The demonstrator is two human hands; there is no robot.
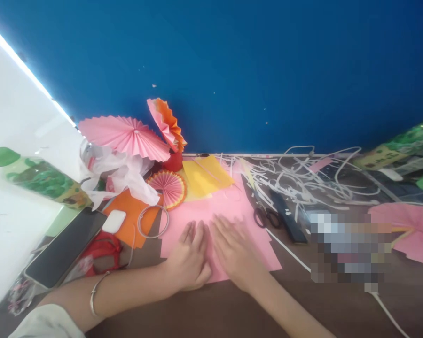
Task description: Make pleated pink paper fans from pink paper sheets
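Observation:
A pink paper sheet (229, 206) lies flat on the brown table (204, 310) in front of me. My left hand (189, 258) presses on its near part, fingers together and pointing away, a thin bangle on the wrist. My right hand (234, 251) lies flat beside it, fingers spread on the same sheet. Both palms face down; neither hand grips anything. Black-handled scissors (266, 216) lie just right of the sheet, beyond my right hand.
Pleated pink paper fans (125, 136) and an orange one (167, 123) stand at the back left against the blue wall. Yellow paper (204, 177), orange paper (136, 218), a phone (65, 249), white earbud case (114, 221), wire ring (153, 221), white paper strips (303, 178), another pink fan (407, 232).

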